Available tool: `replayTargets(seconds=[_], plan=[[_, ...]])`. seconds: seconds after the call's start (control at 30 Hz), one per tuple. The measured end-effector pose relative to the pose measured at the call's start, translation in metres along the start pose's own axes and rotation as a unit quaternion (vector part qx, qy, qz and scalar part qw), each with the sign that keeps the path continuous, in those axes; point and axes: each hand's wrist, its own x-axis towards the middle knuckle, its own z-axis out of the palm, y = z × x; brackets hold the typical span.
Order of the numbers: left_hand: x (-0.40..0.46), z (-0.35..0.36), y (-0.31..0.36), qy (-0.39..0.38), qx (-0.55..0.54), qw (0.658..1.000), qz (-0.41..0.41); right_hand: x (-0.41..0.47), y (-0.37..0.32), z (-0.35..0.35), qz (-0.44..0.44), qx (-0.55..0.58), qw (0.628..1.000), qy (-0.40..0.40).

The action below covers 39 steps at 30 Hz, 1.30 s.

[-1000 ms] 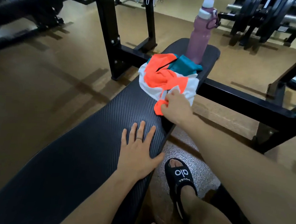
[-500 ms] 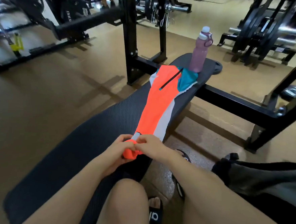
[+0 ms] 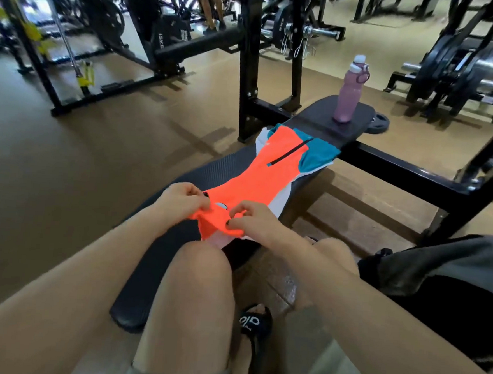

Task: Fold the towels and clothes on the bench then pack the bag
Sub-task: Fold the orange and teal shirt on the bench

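An orange, white and teal sports garment [image 3: 272, 171] lies stretched along the black padded surface [image 3: 182, 176] at frame centre. The left hand [image 3: 184, 200] and right hand [image 3: 253, 221] each pinch its near end. A pink water bottle [image 3: 348, 91] stands upright at the surface's far end, upper right. A dark grey bag [image 3: 437, 273] sits at the right edge.

The garment [image 3: 272, 171] lies lengthwise along the bench [image 3: 181, 182], its far end just short of the bottle [image 3: 347, 97], which stands upright on the bench's far end. Its near end is lifted off the pad, between the left hand [image 3: 184, 201] and right hand [image 3: 251, 220]. The bag [image 3: 437, 276] sits right of the bench, near the right arm. A rack [image 3: 249, 70] stands behind the bench.
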Motion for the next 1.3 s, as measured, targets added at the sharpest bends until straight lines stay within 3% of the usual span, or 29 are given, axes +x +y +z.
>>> replayTargets(seconds=[0.13, 0.27, 0.47, 0.57, 0.7, 0.83, 0.93, 1.07, 1.13, 1.23, 1.3], plan=[[-0.002, -0.032, -0.012, -0.014, 0.154, 0.987, 0.033, -0.008, -0.002, 0.013, -0.001, -0.024, 1.0, -0.006], [-0.003, -0.051, -0.025, 0.005, 0.217, 0.976, 0.032, -0.013, 0.0, 0.027, -0.027, -0.042, 0.999, -0.005], [0.001, -0.035, -0.075, -0.055, 0.188, 0.98, -0.037, -0.015, 0.021, 0.048, 0.005, -0.121, 0.991, -0.062], [0.014, -0.019, -0.09, -0.074, 0.111, 0.99, -0.055, -0.01, 0.03, 0.05, 0.039, -0.126, 0.989, -0.061], [0.045, 0.002, -0.093, -0.08, 0.044, 0.993, -0.069, 0.003, 0.038, 0.046, 0.15, 0.0, 0.989, 0.009], [0.075, 0.019, -0.096, -0.049, 0.099, 0.992, -0.062, 0.013, 0.054, 0.038, 0.228, 0.135, 0.963, 0.039], [0.087, 0.025, -0.092, -0.088, 0.113, 0.988, -0.057, 0.012, 0.063, 0.04, 0.241, 0.108, 0.964, 0.043], [0.095, 0.013, -0.092, -0.177, 0.018, 0.98, -0.091, 0.018, 0.065, 0.048, 0.228, 0.02, 0.97, 0.077], [0.101, -0.002, -0.095, -0.134, -0.011, 0.989, -0.064, 0.019, 0.063, 0.05, 0.223, 0.026, 0.971, 0.083], [0.111, -0.035, -0.115, 0.018, -0.131, 0.991, -0.037, 0.016, 0.061, 0.049, 0.214, 0.063, 0.971, 0.09], [0.113, -0.056, -0.134, 0.088, -0.144, 0.985, -0.03, 0.012, 0.061, 0.048, 0.206, 0.041, 0.974, 0.085]])
